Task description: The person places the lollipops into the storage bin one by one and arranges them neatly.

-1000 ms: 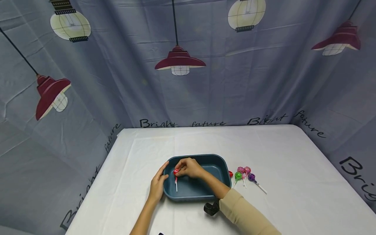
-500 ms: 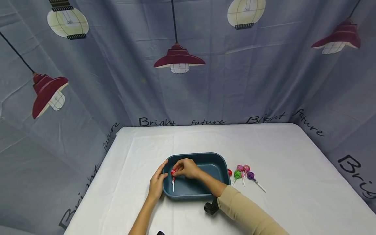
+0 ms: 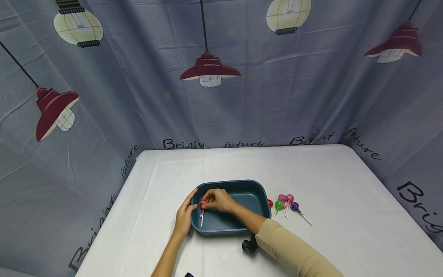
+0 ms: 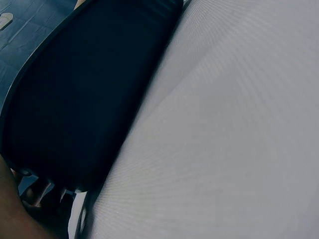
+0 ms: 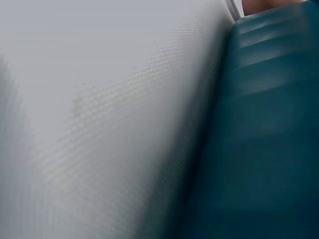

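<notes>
Presumably for steadiness, my left hand lay straight-fingered against the blue tray, lower centre; inside its left end my right hand pinched a red lollipop by its head, though the wrist views missed it.

Head view overlooks the tray; wrist views crowd it.
</notes>
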A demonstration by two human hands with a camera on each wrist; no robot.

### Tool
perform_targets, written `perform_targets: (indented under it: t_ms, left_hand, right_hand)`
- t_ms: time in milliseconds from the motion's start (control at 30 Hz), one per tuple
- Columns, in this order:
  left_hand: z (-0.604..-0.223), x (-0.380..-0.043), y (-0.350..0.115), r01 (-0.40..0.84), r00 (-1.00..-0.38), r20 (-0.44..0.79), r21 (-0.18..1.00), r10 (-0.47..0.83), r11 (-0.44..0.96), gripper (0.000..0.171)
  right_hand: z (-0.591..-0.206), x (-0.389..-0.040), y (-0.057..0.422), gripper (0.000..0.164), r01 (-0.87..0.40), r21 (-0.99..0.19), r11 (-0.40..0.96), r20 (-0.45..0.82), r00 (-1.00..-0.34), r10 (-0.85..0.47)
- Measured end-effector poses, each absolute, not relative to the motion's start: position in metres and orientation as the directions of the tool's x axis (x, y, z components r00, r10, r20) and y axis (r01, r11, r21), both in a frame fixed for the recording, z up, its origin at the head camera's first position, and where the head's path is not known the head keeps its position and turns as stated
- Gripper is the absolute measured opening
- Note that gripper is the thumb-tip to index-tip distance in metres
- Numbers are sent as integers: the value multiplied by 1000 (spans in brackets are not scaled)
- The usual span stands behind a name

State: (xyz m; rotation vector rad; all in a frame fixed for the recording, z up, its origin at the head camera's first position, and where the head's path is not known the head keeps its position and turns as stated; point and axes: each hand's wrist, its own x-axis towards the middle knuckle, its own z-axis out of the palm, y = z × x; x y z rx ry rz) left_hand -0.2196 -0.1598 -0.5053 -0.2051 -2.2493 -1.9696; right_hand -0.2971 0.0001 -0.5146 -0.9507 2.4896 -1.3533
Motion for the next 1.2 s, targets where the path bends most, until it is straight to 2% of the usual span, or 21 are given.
perform_targets:
  t_ms: [333, 767, 1033, 1200]
  left_hand:
    - [-503, -219, -159, 188, -982, 190, 972, -3, 144, 48]
    - [-502, -219, -159, 171, -985, 173, 974, 2, 151, 48]
    - [-502, -218, -159, 199, -979, 203, 969, -10, 147, 47]
    - [-502, -218, -159, 197, -980, 201, 969, -12, 147, 47]
  right_hand:
    - [-515, -298, 2, 20, -481, -784, 392, 179, -781, -599]
    - [-499, -295, 20, 27, -462, -772, 436, 127, -785, -607]
    - [-472, -281, 50, 28, -431, -838, 333, 189, -804, -564]
    - [-442, -262, 82, 23, -352, -897, 269, 186, -850, -493]
